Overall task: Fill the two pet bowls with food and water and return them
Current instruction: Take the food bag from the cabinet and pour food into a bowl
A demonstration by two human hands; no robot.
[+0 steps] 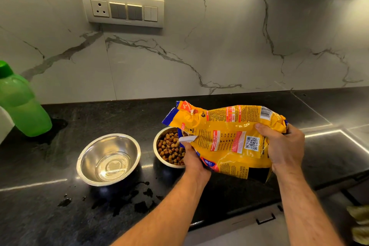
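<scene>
Two steel bowls stand side by side on the black counter [299, 166]. The left bowl [87, 158] holds a little clear water. The right bowl [157, 142] is full of brown kibble [169, 149]. A yellow pet food bag [225, 138] lies tilted on its side over the right bowl's right edge, its torn opening above the kibble. My left hand [192, 159] grips the bag's lower edge near the opening. My right hand [282, 144] holds the bag's bottom end at the right.
A green capped bottle [22, 104] stands at the counter's far left, beside a white object. Water drops [139, 201] lie on the counter in front of the bowls. A marble wall with a switch panel [123, 9] rises behind. Drawer fronts run below the counter edge.
</scene>
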